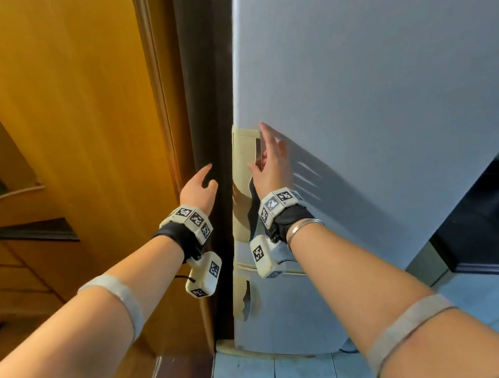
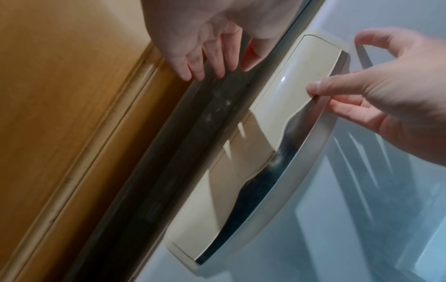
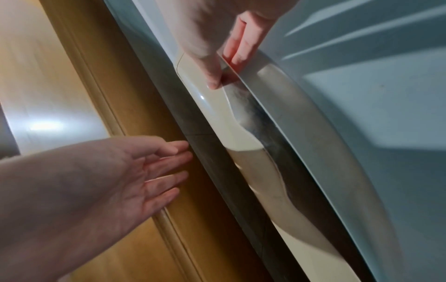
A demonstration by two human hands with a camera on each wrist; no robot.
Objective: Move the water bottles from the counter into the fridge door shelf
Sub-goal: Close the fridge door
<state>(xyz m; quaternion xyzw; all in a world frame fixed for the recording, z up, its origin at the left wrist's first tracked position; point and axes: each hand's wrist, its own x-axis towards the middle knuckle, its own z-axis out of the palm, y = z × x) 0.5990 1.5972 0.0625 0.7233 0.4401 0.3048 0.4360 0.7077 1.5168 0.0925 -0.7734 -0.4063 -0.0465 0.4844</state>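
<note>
No water bottle shows in any view. The pale grey fridge door (image 1: 369, 86) stands closed, with a cream recessed handle (image 1: 244, 159) on its left edge. My right hand (image 1: 262, 157) is at the top of that handle (image 2: 241, 152). Its thumb (image 3: 213, 80) lies on the cream front, several fingers reach into the dark recess behind the lip, and the index finger is lifted against the door. My left hand (image 1: 202, 184) hovers open with relaxed fingers by the dark gap left of the fridge, holding nothing.
A tall orange-brown wooden cabinet (image 1: 67, 115) stands close on the left, with a narrow dark gap (image 1: 203, 102) between it and the fridge. A second cream handle (image 1: 243, 299) sits on the lower door. Pale blue floor (image 1: 290, 377) lies below. A dark unit (image 1: 488, 211) stands at the right.
</note>
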